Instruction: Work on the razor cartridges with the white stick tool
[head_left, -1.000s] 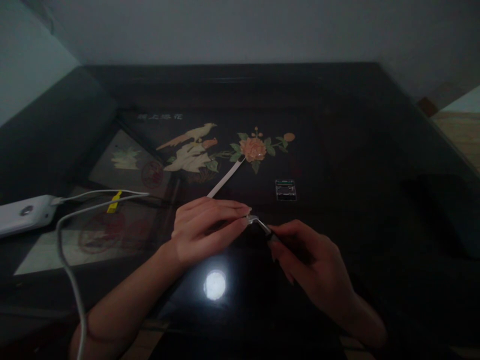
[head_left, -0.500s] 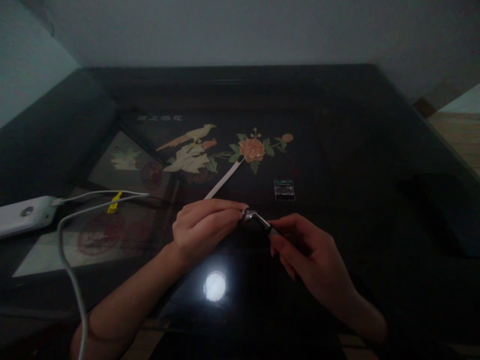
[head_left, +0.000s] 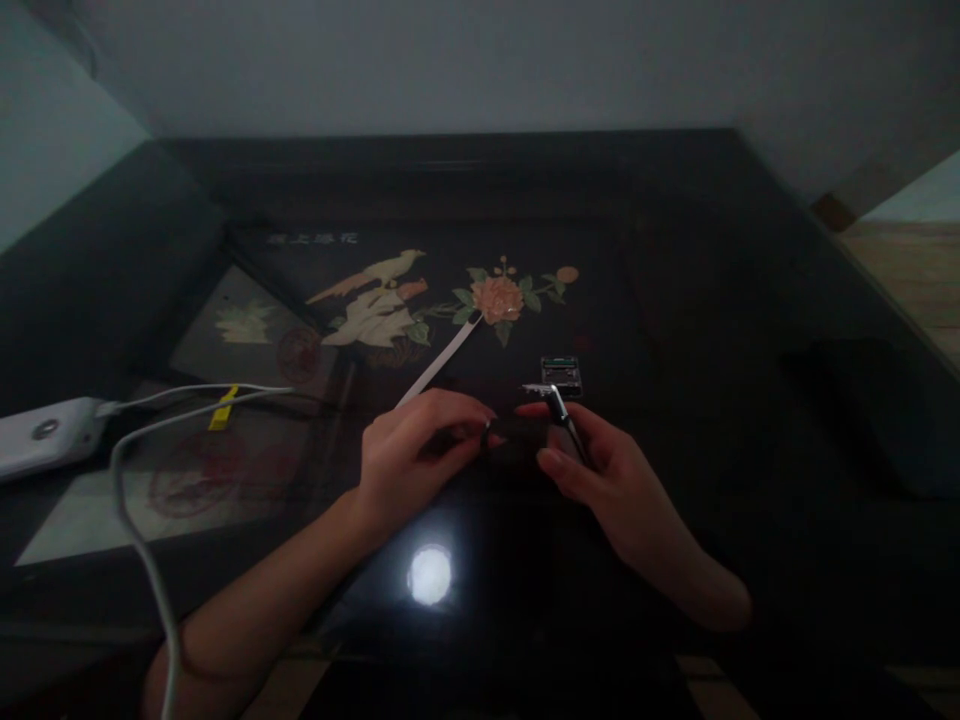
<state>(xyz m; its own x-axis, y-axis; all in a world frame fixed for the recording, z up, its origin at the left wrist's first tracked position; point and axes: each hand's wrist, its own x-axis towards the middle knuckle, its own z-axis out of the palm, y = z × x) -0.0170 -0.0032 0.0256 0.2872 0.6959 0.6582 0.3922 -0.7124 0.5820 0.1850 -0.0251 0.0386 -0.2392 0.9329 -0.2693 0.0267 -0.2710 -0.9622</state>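
My left hand (head_left: 420,450) is closed, thumb and fingertips pinching a small dark piece with a shiny edge (head_left: 487,432). Its kind is too dim to tell. From behind that hand a narrow pale strip (head_left: 442,358) slants up to the flower picture; whether I hold it is hidden. In my right hand (head_left: 611,470) is a slim tool with a bent silvery metal head (head_left: 555,400) and a dark handle, the head pointing left. The right thumb and index finger reach toward the left fingertips, with a dark, indistinct shape between the hands. Just beyond the tool's head lies a small clear case (head_left: 561,372).
A white power bank (head_left: 49,435) sits at the left, with a white cable (head_left: 139,535) looping past my left forearm and a yellow tag (head_left: 223,408) on it. At the right of the dark glossy table (head_left: 675,250) is a black object (head_left: 862,415).
The tool's metal head has left the left fingertips and tipped upward, now in front of the clear case. My right thumb and index finger have come closer to my left hand.
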